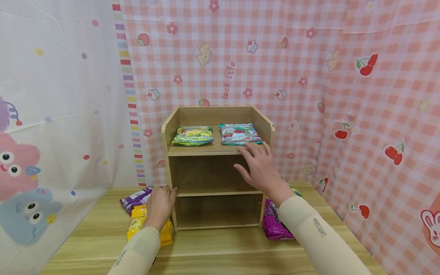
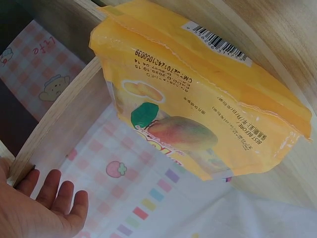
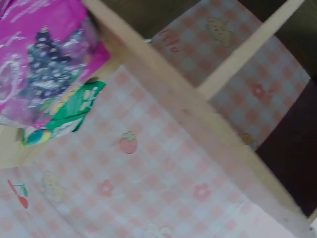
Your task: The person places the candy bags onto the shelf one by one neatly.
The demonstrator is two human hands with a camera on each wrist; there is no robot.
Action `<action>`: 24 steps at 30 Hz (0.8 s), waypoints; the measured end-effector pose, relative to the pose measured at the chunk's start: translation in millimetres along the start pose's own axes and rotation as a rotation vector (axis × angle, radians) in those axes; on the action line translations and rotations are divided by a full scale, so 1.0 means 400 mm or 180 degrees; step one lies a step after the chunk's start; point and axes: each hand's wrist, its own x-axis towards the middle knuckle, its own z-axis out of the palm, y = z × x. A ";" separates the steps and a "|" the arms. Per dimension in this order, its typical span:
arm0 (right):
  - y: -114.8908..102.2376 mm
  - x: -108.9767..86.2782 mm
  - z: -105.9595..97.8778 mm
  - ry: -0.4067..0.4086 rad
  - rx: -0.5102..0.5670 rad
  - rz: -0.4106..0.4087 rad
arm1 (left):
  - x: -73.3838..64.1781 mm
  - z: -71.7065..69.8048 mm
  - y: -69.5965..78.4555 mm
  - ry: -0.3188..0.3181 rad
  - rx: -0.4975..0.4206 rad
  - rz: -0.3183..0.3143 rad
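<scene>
1. Wooden shelf unit (image 1: pixel 216 193), three tiers, standing upright on the wood-grain table (image 1: pixel 213 254); the open front faces the person.
2. Top tier, left: yellow-green packet (image 1: pixel 193 136), lying flat. Top tier, right: teal packet (image 1: pixel 240 134) with red and green print, also flat, a gap between the two.
3. Left of the unit, on the table: yellow packet (image 2: pixel 198 99), with a purple packet (image 1: pixel 135 199) behind it. The left wrist view gives the yellow packet's mango picture, barcode and "BEST BEFORE" lettering, which the head view does not make out.
4. Right of the unit, on the table: magenta packet (image 1: pixel 273 225), partly hidden by the forearm in the head view. The right wrist view, somewhat blurred, shows its dark grape picture and a green packet (image 3: pixel 74 111) partly beneath or behind it; which of the two cannot be told.
5. Left hand (image 1: pixel 159 206): at the unit's left side panel, pinching its front edge between thumb and index finger; the other fingers are loosely bent and spread along the outer face.
6. Right hand (image 1: pixel 262 170): palm down before the top tier's right end, fingers extended and slightly spread, thumb apart. Fingertips overlap the teal packet's near edge; contact cannot be told.
7. Forearms: pale sleeves, both reaching forward from the lower edge of the head view.
</scene>
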 end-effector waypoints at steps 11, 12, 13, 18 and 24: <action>0.103 -0.101 -0.020 0.1350 -0.0149 -0.0008 | 0.003 0.003 -0.006 -0.0010 0.0008 -0.0010; 0.114 -0.111 -0.023 0.1363 -0.0181 0.0074 | 0.003 0.003 -0.007 -0.0007 0.0011 -0.0004; 0.125 -0.122 -0.026 0.1369 -0.0196 0.0156 | 0.003 0.002 -0.007 0.0002 0.0017 0.0004; 0.177 -0.187 -0.029 0.1105 -0.0287 0.0536 | 0.001 0.000 -0.005 -0.0004 0.0038 0.0011; 0.221 -0.270 -0.024 0.0497 -0.0405 0.1002 | 0.000 -0.001 -0.001 -0.0011 0.0051 -0.0013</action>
